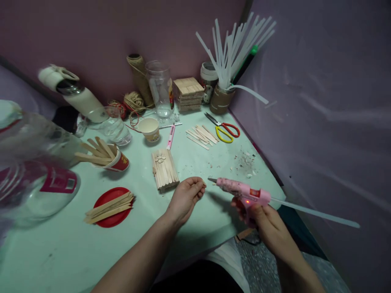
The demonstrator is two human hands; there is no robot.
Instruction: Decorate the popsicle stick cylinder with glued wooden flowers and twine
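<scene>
My right hand is wrapped around the handle of a pink hot glue gun, whose nozzle points left. A small orange light glows on its side, and a long translucent glue stick sticks out of its back. Just left of the nozzle, my left hand is closed in a pinch; something tiny may show at the fingertips, too small to name. Beside that hand lies a block covered with wooden craft sticks, with a small wooden flower on its top.
Thin wood strips and scissors lie farther back, near scattered scraps. A pink utility knife rests by a paper cup. To the left are a red plate, a cup of sticks and large bottles.
</scene>
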